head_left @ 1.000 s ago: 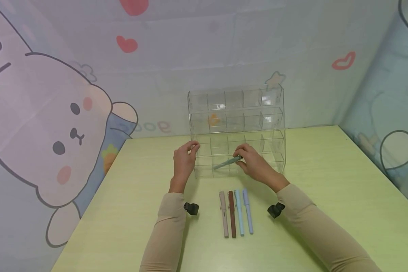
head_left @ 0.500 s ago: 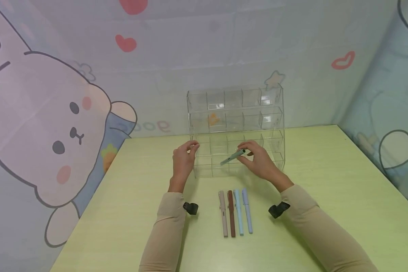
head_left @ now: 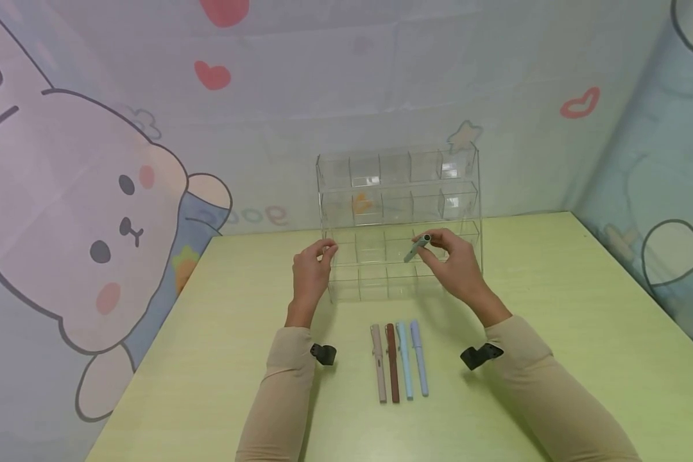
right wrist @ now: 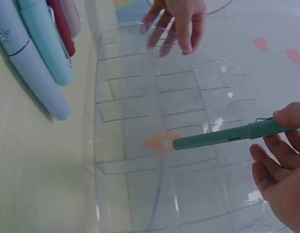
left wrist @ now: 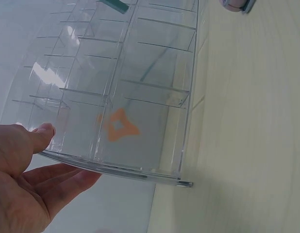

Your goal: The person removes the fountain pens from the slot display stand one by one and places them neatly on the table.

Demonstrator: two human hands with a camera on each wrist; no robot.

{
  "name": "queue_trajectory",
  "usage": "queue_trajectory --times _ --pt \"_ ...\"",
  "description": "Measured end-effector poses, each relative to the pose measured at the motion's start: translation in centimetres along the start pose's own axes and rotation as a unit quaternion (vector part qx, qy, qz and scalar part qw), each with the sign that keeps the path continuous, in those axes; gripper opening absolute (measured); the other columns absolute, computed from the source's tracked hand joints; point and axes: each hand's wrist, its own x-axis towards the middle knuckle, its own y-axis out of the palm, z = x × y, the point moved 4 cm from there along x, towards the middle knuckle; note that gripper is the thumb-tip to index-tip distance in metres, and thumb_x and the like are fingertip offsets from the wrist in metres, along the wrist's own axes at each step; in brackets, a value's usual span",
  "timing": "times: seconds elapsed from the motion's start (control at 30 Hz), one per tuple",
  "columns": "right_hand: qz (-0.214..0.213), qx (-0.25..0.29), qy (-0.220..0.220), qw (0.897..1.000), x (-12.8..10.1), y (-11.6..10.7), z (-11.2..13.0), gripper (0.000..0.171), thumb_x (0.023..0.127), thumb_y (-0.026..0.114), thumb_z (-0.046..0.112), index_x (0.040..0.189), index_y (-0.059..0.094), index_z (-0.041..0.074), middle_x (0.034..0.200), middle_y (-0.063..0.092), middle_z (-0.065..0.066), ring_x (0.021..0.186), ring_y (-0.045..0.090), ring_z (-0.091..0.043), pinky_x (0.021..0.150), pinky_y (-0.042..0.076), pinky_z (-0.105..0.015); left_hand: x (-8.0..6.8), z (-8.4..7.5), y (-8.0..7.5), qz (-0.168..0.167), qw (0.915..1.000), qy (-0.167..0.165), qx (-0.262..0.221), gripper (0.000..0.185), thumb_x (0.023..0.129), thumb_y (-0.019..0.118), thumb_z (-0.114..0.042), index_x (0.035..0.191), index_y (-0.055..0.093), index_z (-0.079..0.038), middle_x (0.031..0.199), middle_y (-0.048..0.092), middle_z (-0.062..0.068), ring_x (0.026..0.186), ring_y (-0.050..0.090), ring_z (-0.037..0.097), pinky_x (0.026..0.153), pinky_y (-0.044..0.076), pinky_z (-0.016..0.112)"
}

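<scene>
A clear acrylic organizer [head_left: 398,192] with stepped rows of compartments stands at the back of the green table [head_left: 554,308]. My left hand [head_left: 325,250] holds its left edge between thumb [left wrist: 41,135] and fingers. My right hand [head_left: 434,248] pinches a green pen [head_left: 418,248], tilted tip-down in front of the organizer's right half. In the right wrist view the green pen [right wrist: 223,137] hovers over the compartments without touching them. A beige pen [head_left: 378,363], a brown pen [head_left: 393,363], a light blue pen [head_left: 405,360] and a lavender pen [head_left: 419,357] lie side by side on the table.
The organizer [left wrist: 130,92] backs against a wall cloth printed with a cartoon rabbit [head_left: 92,218] and hearts. The table's left edge [head_left: 156,346] runs diagonally. The row of pens lies between my forearms.
My right hand has lifted the green pen up and to the right, from the organizer's lowest row to a higher one, and tilted it steeper. My left hand has stayed on the organizer.
</scene>
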Motion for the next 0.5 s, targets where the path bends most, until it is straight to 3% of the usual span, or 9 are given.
queue_trajectory --times 0.17,0.4,0.5 --pt "-0.03 0.028 -0.014 0.999 0.2 -1.0 0.6 0.022 0.096 0.068 0.004 0.116 0.065 -0.003 0.113 0.07 -0.017 0.11 0.066 -0.034 0.099 0.048 -0.047 0.1 0.0 0.1 0.003 1.0 -0.001 0.0 0.024 0.099 0.066 -0.026 0.111 0.075 -0.008 0.113 0.073 0.015 0.072 0.074 0.027 0.061 0.054 0.042" --pt "-0.065 0.04 -0.023 0.997 0.5 -2.7 1.8 0.022 0.096 0.066 0.001 0.116 0.063 -0.006 0.112 0.071 -0.017 0.1 0.069 -0.03 0.092 0.051 -0.024 0.1 0.1 0.1 0.0 1.0 -0.003 0.003 0.021 0.099 0.065 -0.026 0.109 0.076 -0.011 0.109 0.074 0.014 0.078 0.075 0.027 0.051 0.043 0.03" --pt "-0.062 0.041 -0.023 0.997 0.6 -3.2 1.9 0.023 0.097 0.064 0.0 0.119 0.063 -0.006 0.114 0.07 -0.019 0.1 0.069 -0.028 0.09 0.05 -0.02 0.1 0.1 0.2 -0.001 1.0 -0.002 0.003 0.02 0.099 0.065 -0.025 0.109 0.075 -0.011 0.107 0.074 0.015 0.074 0.074 0.027 0.048 0.04 0.028"
